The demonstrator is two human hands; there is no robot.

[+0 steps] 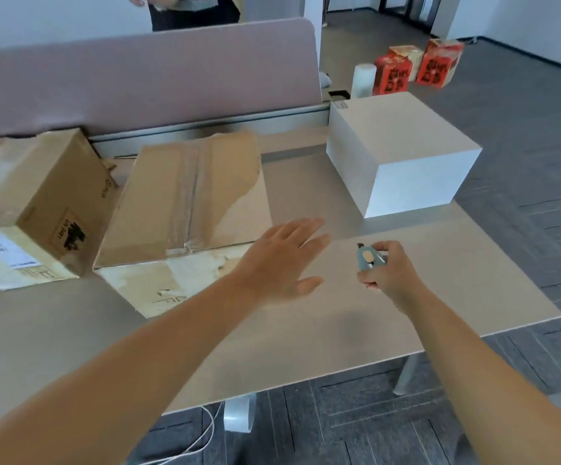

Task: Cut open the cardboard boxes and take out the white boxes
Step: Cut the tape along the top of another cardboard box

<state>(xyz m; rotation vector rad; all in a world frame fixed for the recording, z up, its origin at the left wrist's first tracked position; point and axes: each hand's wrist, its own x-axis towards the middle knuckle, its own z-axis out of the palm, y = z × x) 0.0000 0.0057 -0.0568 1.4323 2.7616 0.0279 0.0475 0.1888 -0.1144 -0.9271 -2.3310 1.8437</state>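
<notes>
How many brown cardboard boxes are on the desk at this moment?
2. One cardboard box stands at the desk's left edge, partly out of frame. The second, taped cardboard box lies beside it, in the middle, ahead of the left hand. More may lie outside the frame.

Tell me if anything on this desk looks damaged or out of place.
The middle cardboard box stands out: its brown outer paper is torn away along the right side and front, baring paler board. The left cardboard box lies tipped at an angle. The white box sits at the desk's right edge, looking intact.
</notes>
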